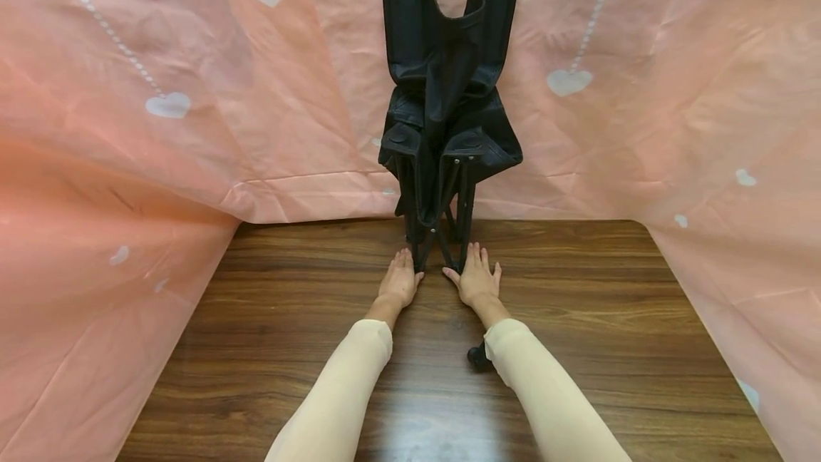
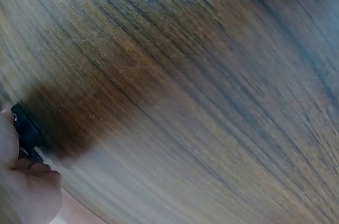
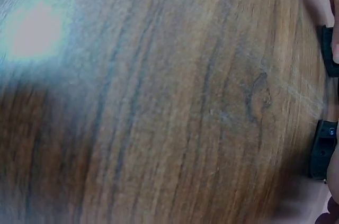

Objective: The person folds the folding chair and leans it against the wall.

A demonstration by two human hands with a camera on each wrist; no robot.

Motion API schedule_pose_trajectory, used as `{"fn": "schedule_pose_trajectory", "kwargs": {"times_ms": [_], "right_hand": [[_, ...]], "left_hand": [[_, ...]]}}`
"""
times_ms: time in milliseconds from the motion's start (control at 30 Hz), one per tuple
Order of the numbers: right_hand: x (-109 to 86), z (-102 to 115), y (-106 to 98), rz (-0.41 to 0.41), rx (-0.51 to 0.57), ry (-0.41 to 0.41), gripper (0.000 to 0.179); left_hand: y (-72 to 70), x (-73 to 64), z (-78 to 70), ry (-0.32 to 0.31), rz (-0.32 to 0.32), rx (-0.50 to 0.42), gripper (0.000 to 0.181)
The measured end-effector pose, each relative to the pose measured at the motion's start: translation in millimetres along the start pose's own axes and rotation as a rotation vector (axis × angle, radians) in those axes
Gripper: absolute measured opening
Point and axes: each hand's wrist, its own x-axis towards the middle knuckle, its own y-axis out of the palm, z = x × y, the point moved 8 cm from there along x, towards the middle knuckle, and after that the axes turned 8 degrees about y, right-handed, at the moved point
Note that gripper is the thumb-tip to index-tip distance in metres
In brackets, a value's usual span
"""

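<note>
A black folding chair [image 1: 442, 113], gathered narrow, stands upright on its crossed metal legs at the far side of the wooden surface. Against the foot of its near left leg rests my left hand [image 1: 400, 280], fingers straight and thumb pointing inward. My right hand [image 1: 477, 280] lies alongside the near right leg, its fingers extended and spread, the thumb at the foot. The left wrist view catches a black plastic foot [image 2: 26, 131] beside part of the hand. Two black feet, the lower one a foot with a screw [image 3: 323, 150], appear at the right wrist view's edge.
The chair stands on a brown wood-grain surface [image 1: 288, 319]. Pink cloth with white hearts [image 1: 308, 84] hangs behind it and along both sides. A small black rounded object [image 1: 477, 357] shows by the right sleeve [image 1: 545, 383].
</note>
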Motion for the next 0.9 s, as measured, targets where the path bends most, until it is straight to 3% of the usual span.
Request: {"fn": "schedule_pose_trajectory", "kwargs": {"times_ms": [367, 500, 567, 733, 900], "right_hand": [[2.4, -8.1, -4.1, -0.001, -0.048, -0.031, 0.091], [1.7, -11.1, -7.4, -0.001, -0.047, -0.056, 0.096], [0.8, -11.8, -8.9, 0.0, -0.037, -0.072, 0.097], [-0.6, -17.0, -11.3, -0.027, -0.028, -0.11, 0.095], [-4.1, -22.2, -12.7, -0.034, -0.054, -0.127, 0.089]], "left_hand": [[0.6, 0.2, 13.6, -0.046, 0.01, -0.034, 0.081], [-0.6, -1.2, 17.4, -0.035, 0.016, -0.029, 0.082], [-4.2, -3.5, 18.2, -0.01, -0.014, -0.016, 0.081], [-10.5, -8.6, 22.0, 0.029, -0.061, 0.096, 0.076], [-10.8, -16.2, 23.5, 0.041, -0.045, 0.216, 0.076]]}}
